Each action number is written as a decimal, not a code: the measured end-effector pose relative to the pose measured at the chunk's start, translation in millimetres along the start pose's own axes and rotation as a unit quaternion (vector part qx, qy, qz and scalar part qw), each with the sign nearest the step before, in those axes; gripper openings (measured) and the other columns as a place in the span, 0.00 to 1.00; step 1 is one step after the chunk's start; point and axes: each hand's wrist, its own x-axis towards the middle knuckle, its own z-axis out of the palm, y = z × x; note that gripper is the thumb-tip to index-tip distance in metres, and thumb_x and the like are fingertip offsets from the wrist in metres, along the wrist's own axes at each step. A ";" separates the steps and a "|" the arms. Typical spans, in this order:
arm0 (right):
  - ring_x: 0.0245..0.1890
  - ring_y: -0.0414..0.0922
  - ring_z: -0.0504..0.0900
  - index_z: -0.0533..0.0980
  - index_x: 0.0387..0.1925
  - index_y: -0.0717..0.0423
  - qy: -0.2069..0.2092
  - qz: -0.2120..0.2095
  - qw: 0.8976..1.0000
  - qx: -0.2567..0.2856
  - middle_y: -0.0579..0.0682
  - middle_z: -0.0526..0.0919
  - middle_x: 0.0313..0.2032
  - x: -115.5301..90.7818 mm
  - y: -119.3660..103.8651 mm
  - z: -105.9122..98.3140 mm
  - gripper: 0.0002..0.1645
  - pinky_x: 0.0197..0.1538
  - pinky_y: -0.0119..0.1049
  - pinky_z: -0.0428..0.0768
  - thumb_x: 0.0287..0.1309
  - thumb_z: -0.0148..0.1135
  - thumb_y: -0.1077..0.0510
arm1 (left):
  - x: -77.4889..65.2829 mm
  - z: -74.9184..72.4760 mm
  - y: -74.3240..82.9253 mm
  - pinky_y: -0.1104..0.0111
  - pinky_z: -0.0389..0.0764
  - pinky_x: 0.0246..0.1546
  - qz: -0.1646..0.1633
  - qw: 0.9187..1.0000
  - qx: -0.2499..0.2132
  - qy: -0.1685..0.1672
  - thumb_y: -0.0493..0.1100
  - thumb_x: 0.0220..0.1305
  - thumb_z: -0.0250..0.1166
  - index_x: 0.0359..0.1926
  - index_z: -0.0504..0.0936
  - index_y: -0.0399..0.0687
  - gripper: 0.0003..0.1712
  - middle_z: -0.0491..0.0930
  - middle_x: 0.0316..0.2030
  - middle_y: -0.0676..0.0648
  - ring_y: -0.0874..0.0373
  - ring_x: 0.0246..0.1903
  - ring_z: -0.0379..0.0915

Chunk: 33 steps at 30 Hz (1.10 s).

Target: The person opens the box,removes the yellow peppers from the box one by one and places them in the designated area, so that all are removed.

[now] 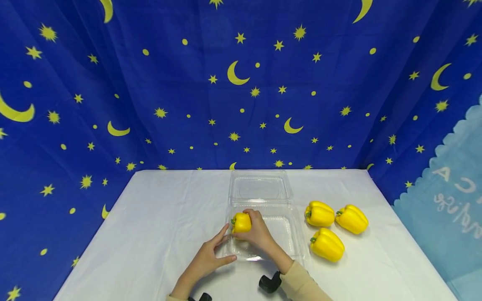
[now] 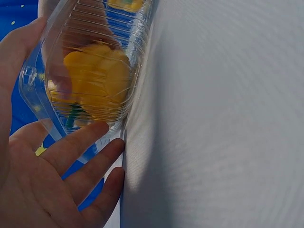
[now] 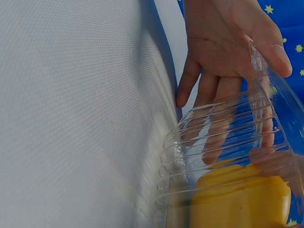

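Note:
A yellow bell pepper (image 1: 242, 223) with a green stem is gripped by my right hand (image 1: 258, 230), inside the left part of a clear plastic clamshell container (image 1: 280, 234). Its hinged lid (image 1: 260, 188) lies folded back, away from me. My left hand (image 1: 209, 256) is at the container's left side, fingers spread and straight. In the left wrist view, the fingertips (image 2: 102, 127) are right at the ribbed wall, and the pepper (image 2: 97, 78) shows through the plastic. The right wrist view shows the pepper (image 3: 240, 202) behind the ribs.
To the right of the container, three more yellow bell peppers (image 1: 320, 214) (image 1: 352, 219) (image 1: 327, 245) lie on the white-covered table (image 1: 158, 225). A blue cloth (image 1: 203, 92) with yellow moons and stars hangs behind. Black wrist devices (image 1: 270, 283) show near my forearms.

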 end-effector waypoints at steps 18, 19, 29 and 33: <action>0.41 0.48 0.76 0.70 0.55 0.65 0.029 0.008 0.999 0.025 0.60 0.75 0.44 0.2 -3.8 -3.6 0.43 0.46 0.43 0.81 0.33 0.77 0.56 | 0.2 -0.2 0.9 0.40 0.61 0.65 -0.007 1.000 0.004 -0.001 0.54 0.53 0.71 0.74 0.53 0.59 0.52 0.72 0.62 0.37 0.38 0.63 0.67; 0.42 0.49 0.76 0.70 0.55 0.65 0.032 0.008 0.999 0.029 0.60 0.75 0.45 -0.1 -4.6 -4.7 0.44 0.46 0.44 0.81 0.33 0.77 0.56 | 0.4 -0.2 1.1 0.39 0.60 0.65 -0.009 1.000 0.003 -0.003 0.54 0.53 0.71 0.74 0.53 0.59 0.51 0.72 0.62 0.37 0.38 0.63 0.66; 0.42 0.48 0.76 0.71 0.54 0.64 0.063 -0.002 0.997 0.036 0.61 0.76 0.47 -2.8 -12.6 -20.4 0.44 0.46 0.40 0.79 0.31 0.78 0.57 | 0.1 -1.7 4.8 0.41 0.61 0.65 -0.021 1.000 0.005 -0.011 0.54 0.54 0.70 0.74 0.52 0.56 0.51 0.71 0.63 0.36 0.39 0.64 0.66; 0.42 0.49 0.76 0.71 0.55 0.64 0.070 0.003 0.997 0.040 0.61 0.75 0.47 -5.5 -15.7 -32.0 0.44 0.45 0.40 0.79 0.31 0.77 0.58 | -0.1 -1.7 5.3 0.43 0.62 0.65 -0.022 1.000 0.006 -0.009 0.54 0.53 0.71 0.74 0.53 0.54 0.52 0.71 0.63 0.36 0.40 0.64 0.67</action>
